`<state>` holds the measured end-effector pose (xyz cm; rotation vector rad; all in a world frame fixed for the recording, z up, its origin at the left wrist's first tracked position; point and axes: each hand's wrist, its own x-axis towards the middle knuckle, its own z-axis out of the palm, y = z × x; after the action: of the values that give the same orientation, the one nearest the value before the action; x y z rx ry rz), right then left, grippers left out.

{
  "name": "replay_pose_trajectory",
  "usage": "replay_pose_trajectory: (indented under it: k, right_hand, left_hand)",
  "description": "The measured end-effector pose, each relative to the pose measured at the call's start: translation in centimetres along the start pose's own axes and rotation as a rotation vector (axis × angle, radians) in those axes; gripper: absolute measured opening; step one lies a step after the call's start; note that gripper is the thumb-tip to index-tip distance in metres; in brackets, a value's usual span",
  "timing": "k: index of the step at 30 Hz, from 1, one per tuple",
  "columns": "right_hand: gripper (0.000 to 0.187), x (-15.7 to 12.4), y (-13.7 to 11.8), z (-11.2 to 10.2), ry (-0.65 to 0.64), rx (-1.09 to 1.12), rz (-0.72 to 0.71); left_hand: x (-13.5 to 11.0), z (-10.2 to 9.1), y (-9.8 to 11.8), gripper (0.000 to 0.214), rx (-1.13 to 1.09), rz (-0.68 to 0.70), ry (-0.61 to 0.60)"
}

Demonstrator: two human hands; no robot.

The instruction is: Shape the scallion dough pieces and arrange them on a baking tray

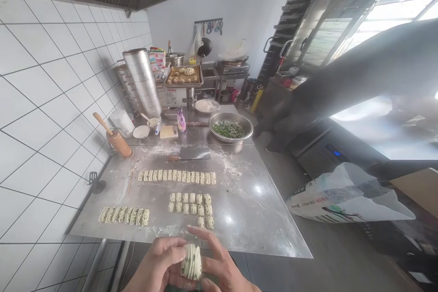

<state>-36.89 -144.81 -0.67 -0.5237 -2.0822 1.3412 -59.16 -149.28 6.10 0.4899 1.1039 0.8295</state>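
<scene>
Just past the front edge of the steel table, a layered dough roll (191, 262) with green specks is held up between my two hands. My left hand (164, 258) wraps its left side, the thumb lying along its upper left edge. From the right, my right hand (222, 264) presses fingers against the roll, while one finger stretches up and away from it. Beyond my fingertips sit small cut dough pieces (190, 203) in short rows. A long sliced dough row (177, 176) lies behind them, and a thicker sliced row (124, 216) lies at the left.
A cleaver (195, 153) lies across the floured table (246, 210). Behind it stands a metal bowl (251, 133) of chopped greens. A wooden rolling pin (118, 141) and a scale (169, 132) are near the tiled wall. A person (308, 82) stands at right, beside a plastic bag (342, 196).
</scene>
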Motion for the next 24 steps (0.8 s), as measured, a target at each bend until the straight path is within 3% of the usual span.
replay_pose_trajectory:
  k: [3,6,8,11,14,19,24]
  right_hand:
    - [0.039,0.3,0.1,0.8,0.077,0.114,0.044]
    - [0.033,0.7,1.1,1.7,0.201,0.378,0.279]
    - [0.033,0.4,2.8,2.0,0.371,0.559,0.496]
    - [0.045,-1.7,6.5,2.1,0.726,0.685,0.793]
    - [0.052,-5.4,9.8,1.7,0.966,0.709,0.945]
    - [0.054,-10.2,12.5,1.9,1.013,0.738,1.038]
    - [0.057,-10.9,13.7,3.5,1.044,0.817,1.082]
  left_hand:
    - [0.9,0.4,-0.8,0.057,0.215,0.105,-0.057]
    - [3.7,-0.8,-2.9,0.051,0.378,0.191,0.004]
    - [7.1,-2.8,-5.2,0.047,0.462,0.211,0.122]
    - [13.2,-6.6,-9.1,0.04,0.56,0.115,0.294]
    - [18.5,-9.4,-12.1,0.047,0.635,-0.006,0.44]
    - [23.8,-9.9,-14.9,0.042,0.775,-0.048,0.58]
    - [26.6,-8.8,-16.7,0.034,0.902,-0.015,0.6]
